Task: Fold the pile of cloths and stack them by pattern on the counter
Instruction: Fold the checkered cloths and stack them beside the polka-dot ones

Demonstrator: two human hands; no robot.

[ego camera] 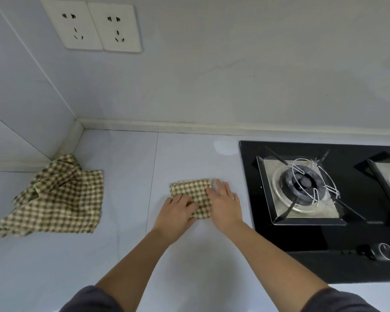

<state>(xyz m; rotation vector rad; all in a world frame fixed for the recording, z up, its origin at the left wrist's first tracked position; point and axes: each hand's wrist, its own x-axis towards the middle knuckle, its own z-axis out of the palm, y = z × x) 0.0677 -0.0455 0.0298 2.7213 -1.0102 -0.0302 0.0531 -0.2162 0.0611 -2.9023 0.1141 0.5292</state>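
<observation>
A folded cloth (190, 192) lies mid-counter (122, 255), just beside the stove (268, 239). The left hand (178, 213) grips its near edge with curled fingers. The right hand (223, 203) presses it flat, fingers straight. Loose cloths (54, 199) lie heaped near the counter's back left corner.

Person, head-cam view. L sleeve (92, 300) & R sleeve (340, 300): dark grey-blue fabric, plain, softly creased, cuff edges well up the arms at the frame's lower edge. Forearms bare below cuffs. L hand (178, 213), R hand (223, 203): bare.
</observation>
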